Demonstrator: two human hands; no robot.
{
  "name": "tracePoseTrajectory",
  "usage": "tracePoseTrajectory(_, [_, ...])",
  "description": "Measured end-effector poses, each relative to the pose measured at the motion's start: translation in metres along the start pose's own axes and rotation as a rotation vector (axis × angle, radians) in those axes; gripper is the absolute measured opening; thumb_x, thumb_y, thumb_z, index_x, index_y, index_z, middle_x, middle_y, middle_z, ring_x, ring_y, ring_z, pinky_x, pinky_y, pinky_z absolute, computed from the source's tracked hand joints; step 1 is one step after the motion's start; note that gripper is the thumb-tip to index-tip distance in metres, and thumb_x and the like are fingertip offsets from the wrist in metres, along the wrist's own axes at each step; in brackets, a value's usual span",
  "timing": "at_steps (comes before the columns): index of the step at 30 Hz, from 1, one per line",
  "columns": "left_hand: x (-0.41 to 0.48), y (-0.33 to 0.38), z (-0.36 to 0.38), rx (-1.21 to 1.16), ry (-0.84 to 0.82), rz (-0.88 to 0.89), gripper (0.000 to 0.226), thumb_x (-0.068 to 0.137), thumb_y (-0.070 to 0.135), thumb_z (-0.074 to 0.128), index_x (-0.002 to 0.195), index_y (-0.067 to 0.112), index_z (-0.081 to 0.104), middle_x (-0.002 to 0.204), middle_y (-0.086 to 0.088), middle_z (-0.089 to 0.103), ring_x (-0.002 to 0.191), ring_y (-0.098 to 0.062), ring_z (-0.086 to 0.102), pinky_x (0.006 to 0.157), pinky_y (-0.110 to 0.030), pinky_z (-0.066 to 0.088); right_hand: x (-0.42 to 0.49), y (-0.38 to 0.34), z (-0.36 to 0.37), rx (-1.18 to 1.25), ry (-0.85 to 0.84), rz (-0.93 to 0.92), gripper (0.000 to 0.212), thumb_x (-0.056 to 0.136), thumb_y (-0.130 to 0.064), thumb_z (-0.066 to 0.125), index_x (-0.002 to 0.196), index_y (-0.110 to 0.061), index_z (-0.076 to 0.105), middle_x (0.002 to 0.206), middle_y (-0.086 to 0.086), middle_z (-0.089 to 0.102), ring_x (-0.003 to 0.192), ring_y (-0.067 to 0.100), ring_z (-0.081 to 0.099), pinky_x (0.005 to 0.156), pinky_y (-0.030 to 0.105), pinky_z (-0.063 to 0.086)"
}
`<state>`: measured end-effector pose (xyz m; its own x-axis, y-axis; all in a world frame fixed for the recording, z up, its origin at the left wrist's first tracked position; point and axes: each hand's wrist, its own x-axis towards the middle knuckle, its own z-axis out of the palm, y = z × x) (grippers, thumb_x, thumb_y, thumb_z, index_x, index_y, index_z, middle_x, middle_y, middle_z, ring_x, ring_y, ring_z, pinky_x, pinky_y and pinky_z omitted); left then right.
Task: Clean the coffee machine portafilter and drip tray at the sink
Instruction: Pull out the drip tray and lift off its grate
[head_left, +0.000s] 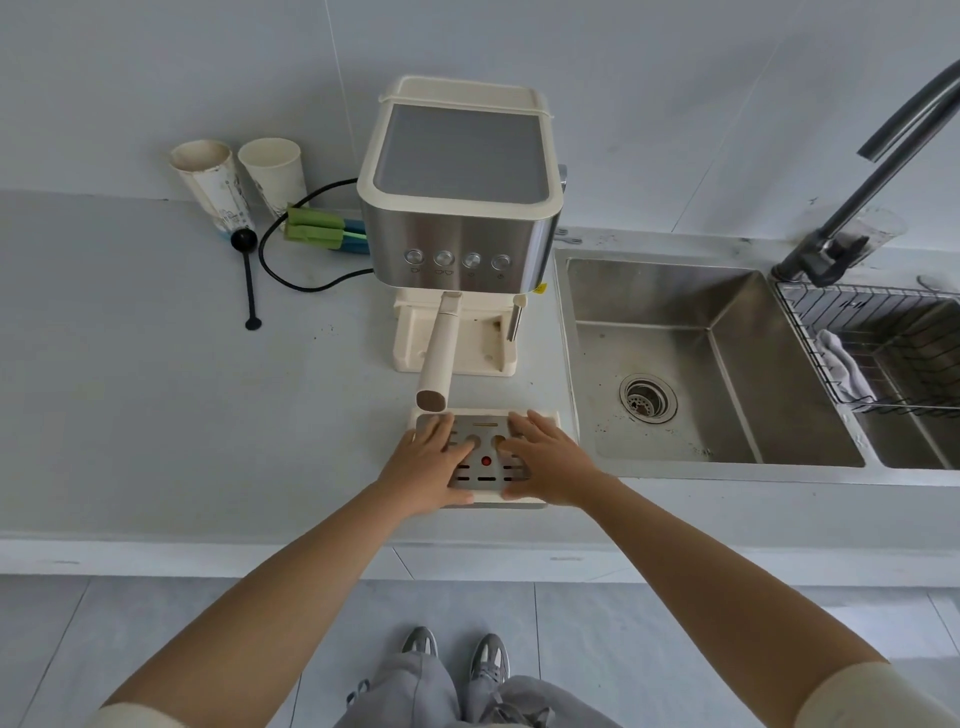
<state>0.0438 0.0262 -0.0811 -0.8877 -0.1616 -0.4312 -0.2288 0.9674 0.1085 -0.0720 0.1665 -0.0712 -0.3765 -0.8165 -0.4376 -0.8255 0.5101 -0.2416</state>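
both my hands lie on the drip tray (485, 482), which sits on the counter (156, 389) just in front of the coffee machine (457, 234), out of its slot in the base. my left hand (431, 462) covers the left half of the slotted metal grate and my right hand (545, 462) the right half. the fingers of both are straight and spread flat on top, pressing down rather than curled round anything. whether my thumbs hook under the near rim i cannot tell.

what matters for the next move is that the sink (660, 296) lies to my right. its rim starts just beside the tray's right edge, so my right hand is the nearer one and would lead. the tray lies with its wider side across me, level on the counter, and i judge it should stay level in case it holds liquid.

the portafilter (439, 353) is locked in the machine. its long handle points straight back at me, and its brown end hangs just beyond my left fingertips, over the tray's far left corner. i think a lift should go right and slightly toward me, away from that handle.
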Motion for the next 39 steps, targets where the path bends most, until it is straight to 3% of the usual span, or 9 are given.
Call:
tracePoseTrajectory(6, [0.005,0.0,-0.008,-0.031,-0.02,0.011,0.07,0.082,0.052,0.057,0.139,0.019,0.033,0.155,-0.012,0.011,0.142,-0.031,0.013,0.114,-0.042,0.021,0.009,-0.003,-0.002,0.022,-0.066,0.023,0.067,0.079,-0.04,0.066,0.138,-0.023,0.039,0.157,-0.004,0.011,0.145,0.021,0.005,0.115,0.039,0.023])
tracePoseTrajectory(14, [0.004,-0.001,-0.015,-0.018,0.02,0.031,0.059,0.08,0.05,0.061,0.127,0.017,0.044,0.147,-0.006,0.028,0.134,-0.027,0.031,0.107,-0.04,0.032,0.008,-0.007,-0.007,-0.006,-0.022,0.017,0.058,0.077,-0.04,0.068,0.127,-0.021,0.047,0.145,-0.008,0.03,0.135,0.018,0.024,0.1,0.036,0.04])
tracePoseTrajectory(22, [-0.005,-0.017,-0.018,0.013,0.105,0.017,0.053,0.081,0.049,0.06,0.118,0.013,0.048,0.133,-0.008,0.044,0.12,-0.027,0.042,0.099,-0.032,0.034,0.012,-0.019,-0.009,-0.018,-0.019,0.015,0.061,0.083,-0.043,0.062,0.135,-0.022,0.039,0.157,-0.007,0.012,0.146,0.02,0.006,0.107,0.04,0.034])
tracePoseTrajectory(24, [-0.009,-0.027,-0.018,0.0,0.111,0.011,0.054,0.081,0.048,0.061,0.122,0.015,0.047,0.138,-0.007,0.041,0.127,-0.027,0.035,0.102,-0.033,0.032,0.018,-0.028,-0.009,-0.029,0.001,-0.012,0.057,0.085,-0.043,0.06,0.134,-0.021,0.041,0.157,-0.005,0.012,0.146,0.023,0.007,0.11,0.039,0.031])
tracePoseTrajectory(29, [-0.019,-0.059,-0.016,-0.017,0.053,-0.046,0.055,0.084,0.047,0.058,0.126,0.014,0.043,0.158,-0.012,0.007,0.146,-0.03,0.006,0.116,-0.039,0.015,0.031,-0.057,-0.011,-0.063,0.05,-0.068,0.057,0.088,-0.043,0.055,0.137,-0.021,0.037,0.154,-0.004,0.021,0.145,0.019,0.01,0.108,0.034,0.031])
tracePoseTrajectory(32, [-0.03,-0.08,-0.014,-0.058,0.039,-0.08,0.057,0.084,0.047,0.058,0.128,0.015,0.042,0.158,-0.012,0.003,0.146,-0.029,0.003,0.116,-0.039,0.017,0.043,-0.077,-0.011,-0.058,0.065,-0.096,0.055,0.087,-0.041,0.056,0.135,-0.02,0.04,0.149,-0.004,0.031,0.141,0.02,0.02,0.104,0.032,0.034])
tracePoseTrajectory(35, [-0.042,-0.1,-0.012,-0.087,0.042,-0.103,0.056,0.085,0.046,0.058,0.128,0.015,0.042,0.158,-0.011,0.001,0.147,-0.027,0.002,0.114,-0.038,0.022,0.058,-0.098,-0.008,-0.031,0.049,-0.09,0.055,0.087,-0.041,0.057,0.134,-0.02,0.04,0.154,-0.002,0.021,0.139,0.027,0.029,0.103,0.037,0.04])
tracePoseTrajectory(39, [-0.054,-0.128,-0.011,-0.115,0.029,-0.124,0.055,0.086,0.043,0.058,0.131,0.016,0.04,0.159,-0.009,-0.001,0.147,-0.027,0.0,0.114,-0.037,0.023,0.075,-0.122,-0.006,-0.038,0.027,-0.134,0.06,0.088,-0.04,0.055,0.139,-0.016,0.034,0.158,0.002,0.007,0.147,0.023,0.003,0.115,0.038,0.02])
